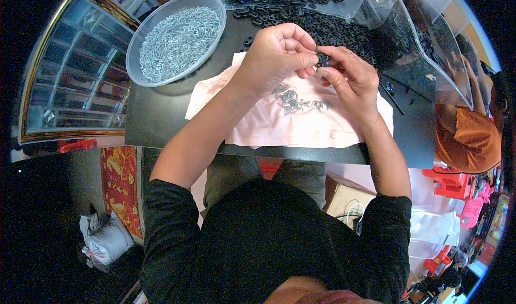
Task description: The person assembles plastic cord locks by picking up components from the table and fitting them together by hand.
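My left hand (277,54) and my right hand (349,78) meet above a pink cloth (269,124) on a black table (161,110). Both pinch a small black ring-shaped part (322,58) between their fingertips. Whether a screw is in it I cannot tell. A small heap of silver screws (295,100) lies on the cloth just below the hands. A pile of black ring parts (344,30) spreads across the table beyond the hands.
A clear oval bowl (134,62) full of silver screws stands at the back left. Clear plastic trays (430,73) sit at the back and right. Another person in an orange top (467,137) is at the right. A compartmented glass case (70,73) lies left.
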A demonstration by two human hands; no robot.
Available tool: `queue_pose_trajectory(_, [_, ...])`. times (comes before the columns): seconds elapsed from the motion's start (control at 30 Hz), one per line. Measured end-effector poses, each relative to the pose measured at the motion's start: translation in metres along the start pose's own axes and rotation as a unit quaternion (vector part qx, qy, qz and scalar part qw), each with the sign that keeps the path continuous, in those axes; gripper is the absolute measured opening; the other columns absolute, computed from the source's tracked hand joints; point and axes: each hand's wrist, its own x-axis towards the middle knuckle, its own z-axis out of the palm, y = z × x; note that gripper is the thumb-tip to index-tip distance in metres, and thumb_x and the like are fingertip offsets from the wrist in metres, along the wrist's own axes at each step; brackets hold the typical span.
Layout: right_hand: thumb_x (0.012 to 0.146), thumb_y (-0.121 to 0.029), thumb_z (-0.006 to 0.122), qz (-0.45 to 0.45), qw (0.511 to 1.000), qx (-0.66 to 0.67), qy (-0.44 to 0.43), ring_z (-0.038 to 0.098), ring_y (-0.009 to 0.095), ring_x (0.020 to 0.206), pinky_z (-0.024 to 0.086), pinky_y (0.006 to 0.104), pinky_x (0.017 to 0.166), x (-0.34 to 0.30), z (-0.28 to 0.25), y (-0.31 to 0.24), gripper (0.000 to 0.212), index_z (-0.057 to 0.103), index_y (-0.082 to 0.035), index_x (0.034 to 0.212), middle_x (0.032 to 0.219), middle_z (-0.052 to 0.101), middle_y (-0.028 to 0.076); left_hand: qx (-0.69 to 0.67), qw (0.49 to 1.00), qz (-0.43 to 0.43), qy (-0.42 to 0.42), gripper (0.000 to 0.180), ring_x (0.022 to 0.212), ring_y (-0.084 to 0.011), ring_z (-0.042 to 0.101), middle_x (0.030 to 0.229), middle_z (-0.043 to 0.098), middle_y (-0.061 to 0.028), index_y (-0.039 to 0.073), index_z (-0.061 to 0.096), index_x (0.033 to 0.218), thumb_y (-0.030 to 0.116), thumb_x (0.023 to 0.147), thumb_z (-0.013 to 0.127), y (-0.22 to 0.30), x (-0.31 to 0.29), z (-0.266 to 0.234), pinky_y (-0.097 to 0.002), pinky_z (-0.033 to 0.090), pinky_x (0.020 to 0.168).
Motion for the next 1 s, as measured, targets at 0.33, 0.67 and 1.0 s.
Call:
queue_pose_trajectory(0.33, [0.07,-0.006,0.065,0.009,0.999,-0.007,-0.043,0.054,0.015,0.054,0.043,0.0249,0.048,-0.0006,-0.004,-0.0046,0.023,0.06,-0.001,0.092,0.068,0.056,0.008,0.021,0.999,-0.03,-0.033,0.017,0.057,-0.0119,0.058,0.068,0.058,-0.0079,-0.001,0.051,0.082,-0.001,0.071,0.064,0.002,-0.0015,-0.0045,-0.0209,0.047,0.049])
queue_pose_trajectory(0.67, [0.071,-0.011,0.065,-0.007,0.998,-0.023,-0.052,0.055,0.018,0.054,0.044,0.0274,0.05,-0.0038,-0.0041,-0.0049,0.02,0.06,-0.002,0.089,0.067,0.057,0.009,0.003,0.998,-0.047,-0.047,0.015,0.053,-0.0109,0.056,0.062,0.056,-0.0063,0.001,0.051,0.076,-0.003,0.07,0.064,0.0013,-0.003,-0.0046,-0.0208,0.046,0.047])
queue_pose_trajectory(1.0, [0.07,-0.01,0.066,-0.026,0.997,-0.06,-0.028,0.059,0.019,0.058,0.046,0.0277,0.052,-0.0079,0.0009,-0.0072,0.02,0.06,-0.001,0.087,0.074,0.061,0.01,0.015,0.995,-0.037,-0.089,0.015,0.06,-0.0114,0.057,0.07,0.056,-0.0044,0.005,0.049,0.076,0.006,0.073,0.064,0.0009,-0.0063,-0.0106,-0.0222,0.047,0.053])
